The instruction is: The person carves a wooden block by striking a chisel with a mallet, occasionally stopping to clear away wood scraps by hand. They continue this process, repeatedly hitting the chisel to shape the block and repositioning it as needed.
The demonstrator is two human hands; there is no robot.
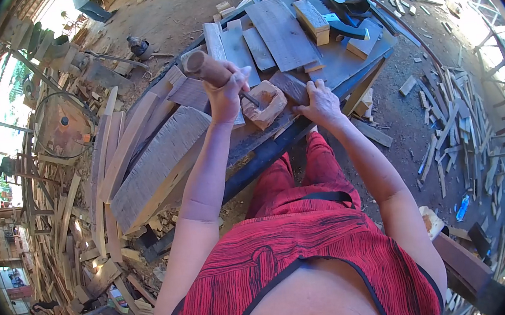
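Note:
A chisel-like tool with a thick wooden handle is held in my left hand, fingers closed round it. Its thin metal shaft slants down into the hollow of a carved wooden block on the workbench. My right hand rests on the near edge of the bench, right of the carved block. Its fingers touch the end of a dark wooden block that lies against the carved one. Whether the fingers grip that block or only press on it is hard to see.
Flat boards lie across the bench. A saw with a blue and black handle sits at its far right beside a thick block. Long planks are stacked at left. Wood scraps cover the ground at right.

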